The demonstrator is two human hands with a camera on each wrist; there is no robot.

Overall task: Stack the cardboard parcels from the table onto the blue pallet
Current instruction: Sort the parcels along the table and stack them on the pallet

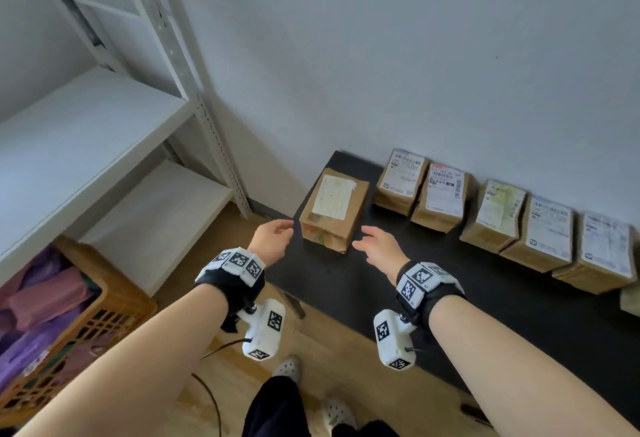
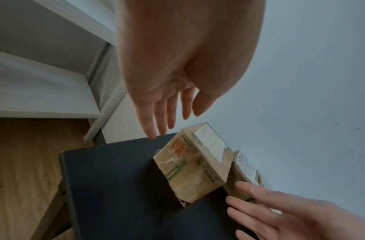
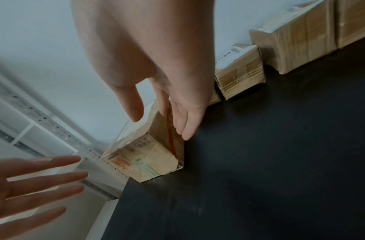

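Note:
A taped cardboard parcel (image 1: pixel 334 208) (image 2: pixel 195 164) (image 3: pixel 149 149) with a white label lies near the left end of the black table (image 1: pixel 450 298). My left hand (image 1: pixel 273 237) (image 2: pixel 169 100) hovers open just left of it, fingers straight, touching nothing. On the parcel's right side is my right hand (image 1: pixel 375 246) (image 3: pixel 167 105), open too, its fingers close beside the parcel's side; contact is unclear. Several more labelled parcels (image 1: pixel 491 215) stand in a row along the wall. No blue pallet shows in any view.
A white metal shelving unit (image 1: pixel 114 146) stands to the left of the table. Below it sits an orange crate (image 1: pixel 104 319) filled with purple bags. Wooden floor (image 1: pixel 221 384) and my feet lie beneath the table's near edge. A cable runs across the floor.

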